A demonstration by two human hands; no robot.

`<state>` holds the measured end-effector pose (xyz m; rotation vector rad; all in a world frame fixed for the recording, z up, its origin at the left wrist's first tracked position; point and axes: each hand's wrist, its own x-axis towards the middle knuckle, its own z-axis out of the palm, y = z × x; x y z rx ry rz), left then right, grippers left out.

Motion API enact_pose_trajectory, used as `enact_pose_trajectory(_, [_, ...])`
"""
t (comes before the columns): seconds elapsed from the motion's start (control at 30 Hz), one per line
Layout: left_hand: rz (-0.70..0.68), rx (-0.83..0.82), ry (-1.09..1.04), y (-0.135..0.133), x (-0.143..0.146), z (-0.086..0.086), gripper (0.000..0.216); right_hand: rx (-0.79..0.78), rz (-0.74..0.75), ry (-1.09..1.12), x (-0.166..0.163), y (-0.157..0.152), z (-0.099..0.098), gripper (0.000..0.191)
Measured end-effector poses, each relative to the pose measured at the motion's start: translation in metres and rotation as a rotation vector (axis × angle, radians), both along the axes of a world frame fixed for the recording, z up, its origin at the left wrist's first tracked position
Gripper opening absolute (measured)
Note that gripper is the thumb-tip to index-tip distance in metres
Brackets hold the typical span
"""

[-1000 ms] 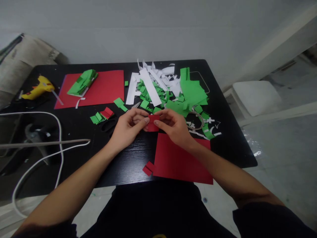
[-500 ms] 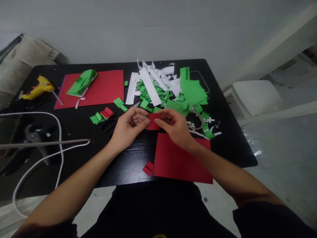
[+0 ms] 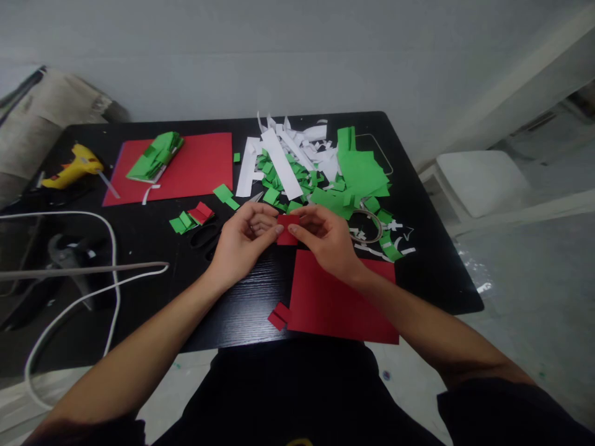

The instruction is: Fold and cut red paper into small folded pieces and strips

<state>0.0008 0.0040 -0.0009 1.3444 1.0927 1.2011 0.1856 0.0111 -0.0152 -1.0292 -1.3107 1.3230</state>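
A small red paper piece [image 3: 288, 230], thin, matte card with straight cut edges, is held just above the black wood-grain table [image 3: 242, 310], about midway across it and nearer the front edge than the back. The left hand [image 3: 242, 240] pinches its left side between thumb and forefinger, and the right hand [image 3: 325, 238] pinches its right side the same way, so both hands are closed on it. The piece looks close to square, so its long axis cannot be told. Its flat face is turned up toward the camera and its top edge runs left to right. Directly below and nearer the person lies a large red sheet [image 3: 339, 297], flat and smooth, whose near edge comes close to the table's front edge. Two small red offcuts [image 3: 279, 316] lie just beside its left corner. Behind the hands is a loose heap of green and white paper scraps [image 3: 307, 167], strips and squares overlapping. A tape ring [image 3: 367, 226] lies just right of the right hand, and black scissors [image 3: 207, 235] lie just left of the left hand. Bare tabletop lies open in front of the left wrist. A yellow glue gun [image 3: 74, 166] sits at the far left, well apart.
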Motion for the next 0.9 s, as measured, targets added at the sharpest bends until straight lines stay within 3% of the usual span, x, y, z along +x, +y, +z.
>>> enact_pose_trajectory(0.43, [0.0, 0.011, 0.004, 0.0027, -0.0039, -0.0026, 0.026, -0.023, 0.069, 0.023, 0.0018, 0.0007, 0.0026, 0.022])
enact_pose_trajectory(0.9, [-0.023, -0.017, -0.028, 0.0017, -0.0031, -0.0018, 0.027, 0.023, 0.086, -0.018, 0.0009, 0.0012, -0.0034, 0.023])
